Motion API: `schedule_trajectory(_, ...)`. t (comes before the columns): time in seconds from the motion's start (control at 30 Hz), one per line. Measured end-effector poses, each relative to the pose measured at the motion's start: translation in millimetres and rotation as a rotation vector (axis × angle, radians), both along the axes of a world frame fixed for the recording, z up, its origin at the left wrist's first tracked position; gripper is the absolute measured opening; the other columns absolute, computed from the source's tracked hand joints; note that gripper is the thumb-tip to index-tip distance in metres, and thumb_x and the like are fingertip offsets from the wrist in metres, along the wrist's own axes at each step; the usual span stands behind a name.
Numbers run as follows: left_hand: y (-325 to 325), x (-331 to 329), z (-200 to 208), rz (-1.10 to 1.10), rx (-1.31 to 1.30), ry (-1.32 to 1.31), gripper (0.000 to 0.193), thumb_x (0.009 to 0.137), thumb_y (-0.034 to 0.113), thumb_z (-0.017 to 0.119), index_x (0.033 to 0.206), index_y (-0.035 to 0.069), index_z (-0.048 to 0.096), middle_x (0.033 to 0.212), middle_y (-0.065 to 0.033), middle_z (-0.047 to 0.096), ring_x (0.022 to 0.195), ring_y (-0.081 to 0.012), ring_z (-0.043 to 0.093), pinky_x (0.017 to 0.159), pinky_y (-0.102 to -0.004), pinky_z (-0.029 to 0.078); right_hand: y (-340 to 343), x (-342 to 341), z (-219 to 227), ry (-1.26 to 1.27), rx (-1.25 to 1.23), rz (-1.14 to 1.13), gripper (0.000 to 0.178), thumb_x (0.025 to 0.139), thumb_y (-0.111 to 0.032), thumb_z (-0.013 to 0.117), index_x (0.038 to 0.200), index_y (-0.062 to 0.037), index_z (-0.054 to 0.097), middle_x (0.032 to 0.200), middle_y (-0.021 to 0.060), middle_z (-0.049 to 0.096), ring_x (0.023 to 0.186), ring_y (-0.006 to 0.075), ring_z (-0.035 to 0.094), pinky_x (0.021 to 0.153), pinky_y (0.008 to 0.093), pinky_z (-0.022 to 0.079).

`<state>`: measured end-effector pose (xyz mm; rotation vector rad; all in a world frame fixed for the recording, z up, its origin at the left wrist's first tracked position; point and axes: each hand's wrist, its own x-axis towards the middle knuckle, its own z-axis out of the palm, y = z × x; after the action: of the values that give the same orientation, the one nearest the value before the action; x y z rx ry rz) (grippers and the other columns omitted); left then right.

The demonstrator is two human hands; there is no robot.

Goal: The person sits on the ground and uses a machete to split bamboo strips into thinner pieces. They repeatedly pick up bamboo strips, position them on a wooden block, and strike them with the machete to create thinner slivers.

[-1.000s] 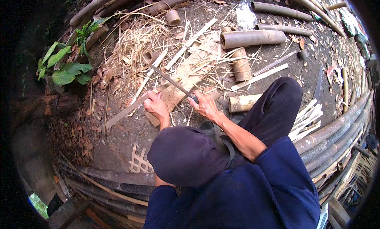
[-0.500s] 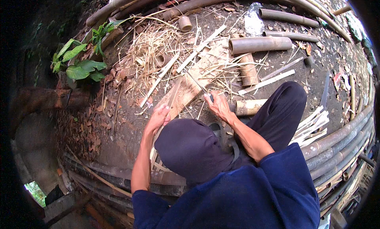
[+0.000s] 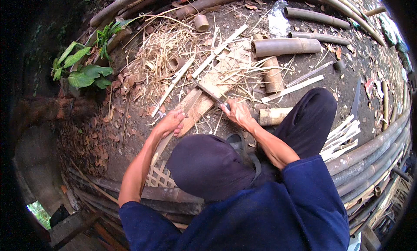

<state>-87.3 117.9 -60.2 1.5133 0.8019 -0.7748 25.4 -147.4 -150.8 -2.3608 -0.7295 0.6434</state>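
Note:
My left hand is closed round a flat bamboo strip, which slants from the wooden plank back past my left forearm. In my right hand is the dark handle of a knife. Its long blade points up and left across the plank, touching or just over the strip's far end; I cannot tell which. Loose shavings lie at the plank's far left. Two pale bamboo slats rest beside it.
Bamboo tubes lie beyond my right hand, and a short section sits beside it. A saw blade and a bundle of pale strips are at the right. Long poles border the ground; a leafy plant grows far left.
My left hand has shifted slightly left, its elbow swinging outward and drawing the strip along. The knife blade has tilted lower toward the strip. A bamboo lattice now shows beside my left arm.

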Motion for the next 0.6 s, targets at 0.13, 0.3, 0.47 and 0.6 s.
schedule_trajectory(0.13,3,-7,5,0.027,-0.003,0.001,0.03,0.104,0.022,0.04,0.123,0.0,0.046,0.06,0.0019,0.038,0.041,-0.006,0.034,0.035,-0.024,0.032,14,-18,36,-0.052,0.34,0.162,0.04,0.095,-0.045,0.053,0.099,-0.0058,0.054,0.073,0.0216,0.065,0.068,0.0395,0.066,0.057,0.0485,0.053)
schedule_trajectory(0.3,-1,5,7,-0.019,-0.01,-0.044,0.026,0.104,0.023,0.04,0.113,0.0,0.047,0.059,0.0019,0.037,0.039,-0.0062,0.033,0.034,-0.0232,0.029,-6,-2,-5,-0.165,0.076,-0.031,0.039,0.094,-0.046,0.054,0.102,-0.0074,0.054,0.066,0.0208,0.064,0.066,0.0406,0.066,0.055,0.0508,0.053)
schedule_trajectory(0.47,-2,-4,8,-0.042,0.022,-0.046,0.025,0.103,0.021,0.04,0.114,0.0,0.047,0.057,0.0021,0.036,0.04,-0.0065,0.033,0.035,-0.0241,0.031,3,-12,19,0.006,0.009,0.077,0.045,0.095,-0.049,0.05,0.106,-0.0053,0.057,0.071,0.0216,0.065,0.072,0.0422,0.066,0.06,0.0514,0.053)
schedule_trajectory(0.6,-7,7,12,-0.012,-0.011,-0.031,0.03,0.102,0.016,0.039,0.129,0.002,0.039,0.061,0.0008,0.04,0.044,-0.0072,0.036,0.036,-0.0246,0.033,-4,4,13,0.047,-0.007,-0.031,0.051,0.094,-0.049,0.051,0.096,0.0012,0.06,0.084,0.0287,0.065,0.086,0.0443,0.065,0.075,0.052,0.05)
